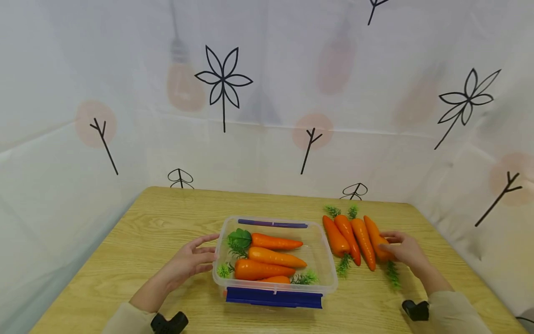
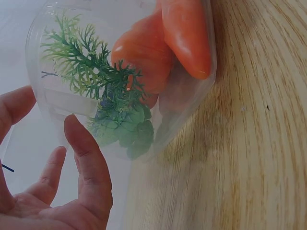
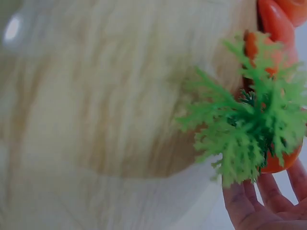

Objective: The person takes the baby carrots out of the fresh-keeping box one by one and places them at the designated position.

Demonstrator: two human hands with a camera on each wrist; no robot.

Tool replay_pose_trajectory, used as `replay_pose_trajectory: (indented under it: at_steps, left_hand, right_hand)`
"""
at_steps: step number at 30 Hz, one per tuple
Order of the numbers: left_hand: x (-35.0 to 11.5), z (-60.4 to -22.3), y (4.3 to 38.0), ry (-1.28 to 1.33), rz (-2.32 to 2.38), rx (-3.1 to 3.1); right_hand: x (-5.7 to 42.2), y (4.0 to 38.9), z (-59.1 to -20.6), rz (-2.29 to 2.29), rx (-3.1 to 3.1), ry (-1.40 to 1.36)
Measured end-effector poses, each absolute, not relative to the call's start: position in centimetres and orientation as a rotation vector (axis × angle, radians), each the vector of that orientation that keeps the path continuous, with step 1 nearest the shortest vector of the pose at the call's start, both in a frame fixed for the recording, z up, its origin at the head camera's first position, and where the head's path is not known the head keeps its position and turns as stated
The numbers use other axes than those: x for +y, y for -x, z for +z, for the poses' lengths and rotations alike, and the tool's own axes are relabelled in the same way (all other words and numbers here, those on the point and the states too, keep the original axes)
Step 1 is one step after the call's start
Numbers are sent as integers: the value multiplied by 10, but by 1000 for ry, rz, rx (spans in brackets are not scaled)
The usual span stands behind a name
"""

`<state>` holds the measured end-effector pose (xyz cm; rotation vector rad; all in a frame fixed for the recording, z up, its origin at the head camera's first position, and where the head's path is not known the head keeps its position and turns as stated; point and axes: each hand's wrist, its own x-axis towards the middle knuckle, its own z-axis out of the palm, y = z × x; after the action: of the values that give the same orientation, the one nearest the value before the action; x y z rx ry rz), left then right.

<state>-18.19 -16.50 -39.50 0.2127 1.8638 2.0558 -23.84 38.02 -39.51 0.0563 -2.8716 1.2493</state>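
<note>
A clear plastic container with blue side clips holds several orange carrots with green leafy tops. Fingers spread, my left hand stands at the container's left wall, its fingertips at or touching the plastic. In the left wrist view, carrot ends and green leaves show through that wall. To the right, my right hand reaches the rightmost loose carrot, with thumb and fingers against its side. Leaves partly hide the fingers in the right wrist view; a firm grip is not visible.
More loose carrots lie side by side between the container and my right hand. The wooden table ends at a white patterned curtain behind. A dark cable shows at the lower right edge.
</note>
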Motion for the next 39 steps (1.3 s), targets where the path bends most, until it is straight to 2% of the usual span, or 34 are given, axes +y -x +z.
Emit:
replay_pose_trajectory:
  at_steps: [9,19,39]
  left_hand:
    - [-164,-392,182,-229,2061,1870]
    - [-163,-390,183,-209,2064,1877]
    - [-164,-390,181,-205,2064,1863]
  right_hand:
    - [384,239,-395,1195,-2939,-119]
    - [378,243,-363,967,-2936,-233]
    - [309,244,-301,910,-2831,-499]
